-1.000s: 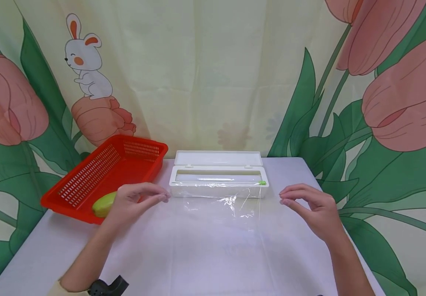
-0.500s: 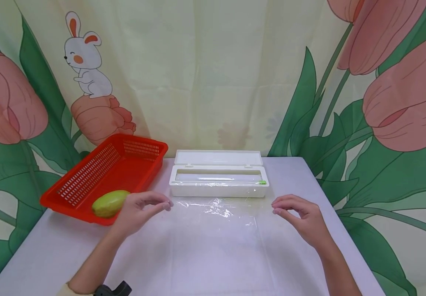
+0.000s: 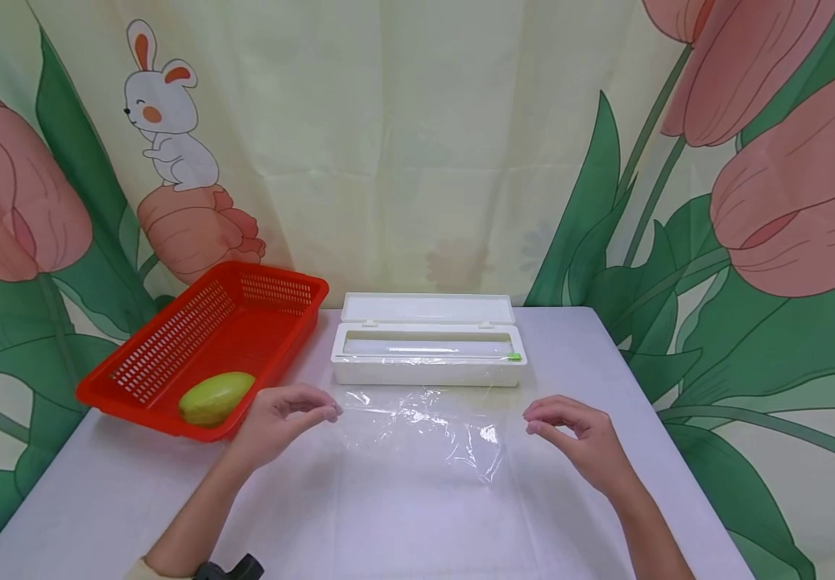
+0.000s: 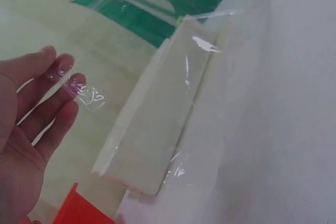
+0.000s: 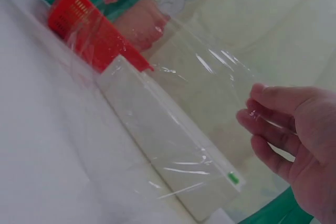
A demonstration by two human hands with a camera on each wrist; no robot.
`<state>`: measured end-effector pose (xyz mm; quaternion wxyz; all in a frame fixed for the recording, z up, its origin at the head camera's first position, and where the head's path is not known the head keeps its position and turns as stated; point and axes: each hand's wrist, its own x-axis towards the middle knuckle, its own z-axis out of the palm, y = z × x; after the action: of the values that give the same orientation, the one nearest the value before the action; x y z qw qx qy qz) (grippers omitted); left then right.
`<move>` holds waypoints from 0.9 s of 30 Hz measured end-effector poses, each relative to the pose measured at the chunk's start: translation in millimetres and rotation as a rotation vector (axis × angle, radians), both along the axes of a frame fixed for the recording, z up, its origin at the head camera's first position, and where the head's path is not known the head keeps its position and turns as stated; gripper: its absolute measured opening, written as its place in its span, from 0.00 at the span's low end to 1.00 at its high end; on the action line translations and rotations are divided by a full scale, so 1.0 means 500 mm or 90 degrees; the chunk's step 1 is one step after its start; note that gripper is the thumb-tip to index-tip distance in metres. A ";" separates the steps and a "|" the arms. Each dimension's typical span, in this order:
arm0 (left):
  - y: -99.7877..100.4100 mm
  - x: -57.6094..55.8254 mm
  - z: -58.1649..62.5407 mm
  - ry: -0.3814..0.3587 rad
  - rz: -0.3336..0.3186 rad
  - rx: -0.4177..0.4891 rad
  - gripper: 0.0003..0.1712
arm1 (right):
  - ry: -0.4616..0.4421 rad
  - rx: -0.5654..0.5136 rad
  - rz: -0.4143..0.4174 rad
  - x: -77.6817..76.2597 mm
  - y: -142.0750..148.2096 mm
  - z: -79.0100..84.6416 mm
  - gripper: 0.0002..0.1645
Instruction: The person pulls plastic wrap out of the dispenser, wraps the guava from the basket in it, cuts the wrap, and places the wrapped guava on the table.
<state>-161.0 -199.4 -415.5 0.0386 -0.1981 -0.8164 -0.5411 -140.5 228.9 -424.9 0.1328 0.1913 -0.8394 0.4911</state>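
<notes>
Clear plastic wrap (image 3: 417, 423) stretches between my two hands, in front of a white wrap dispenser box (image 3: 427, 372) with its lid raised. My left hand (image 3: 290, 420) pinches one corner of the wrap between thumb and fingers. On the other side my right hand (image 3: 578, 441) pinches the opposite corner. In the left wrist view the wrap (image 4: 92, 97) wrinkles at the left fingertips. The right wrist view shows the film (image 5: 220, 61) running taut from the right fingertips toward the left hand. A roll (image 3: 424, 348) lies inside the box, and a green slider (image 3: 514, 356) sits at its right end.
A red plastic basket (image 3: 272, 354) stands left of the box, holding a yellow-green oval fruit (image 3: 216, 399) near its front corner. A white cloth covers the table (image 3: 417, 524). Behind it hangs a curtain (image 3: 453, 161) printed with tulips and a rabbit.
Both hands have moved nearer the front edge and slightly inward, drawing the wrap away from the box. The fruit, partly hidden behind the left hand before, now shows whole.
</notes>
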 end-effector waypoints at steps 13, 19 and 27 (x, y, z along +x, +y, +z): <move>-0.018 0.004 -0.018 -0.029 -0.065 0.022 0.09 | -0.034 -0.041 0.074 0.013 -0.005 0.002 0.08; -0.019 0.002 -0.019 -0.027 -0.067 0.035 0.12 | -0.055 -0.049 0.077 0.020 -0.004 0.012 0.08; -0.023 0.005 -0.015 -0.051 -0.102 0.053 0.17 | -0.095 -0.044 0.095 0.032 -0.001 0.023 0.11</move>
<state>-158.3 -211.0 -423.2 -0.0289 -0.2392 -0.7756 -0.5835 -124.7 228.3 -413.2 0.0393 0.2115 -0.8127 0.5416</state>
